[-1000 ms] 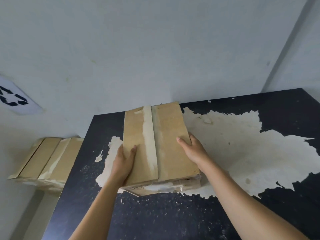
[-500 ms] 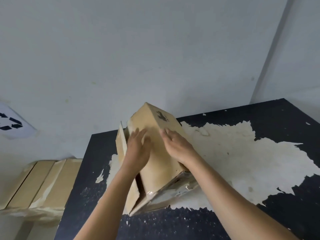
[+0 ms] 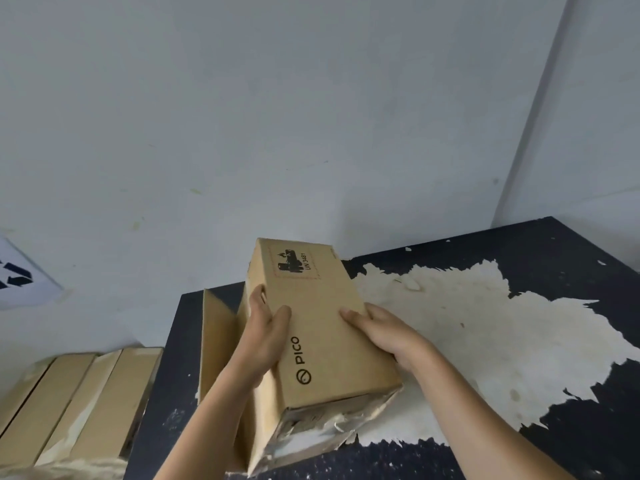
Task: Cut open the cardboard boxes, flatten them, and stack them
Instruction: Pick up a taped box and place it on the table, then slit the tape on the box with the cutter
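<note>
Box held in two hands at the table

Box (image 3: 322, 327) is brown cardboard, long with sharp edges, and it tilts up at the far end. Its top is smooth, with the word PICO and a small black label printed on it. At the near end, shiny torn tape (image 3: 311, 434) hangs crumpled and ragged. A loose flap (image 3: 218, 341) stands up on the left side of the box.

The box is over the left part of the table (image 3: 571, 271). It is hard to tell if its low end touches the table. The table is black and rough. A big patch of its top has peeled off and shows pale and rough.

The left hand (image 3: 265, 341) grips the left edge of the box, thumb on top and fingers curled down the side. The right hand (image 3: 388, 332) holds the right edge, with bent fingers laid on the top. Its thumb is hidden. Both arms are bare and reach forward.

Beside the table, low on the left, lie more boxes (image 3: 79, 403), flat and pale brown. A white sign (image 3: 17, 275) with dark arrows is on the plain grey wall (image 3: 311, 116).
</note>
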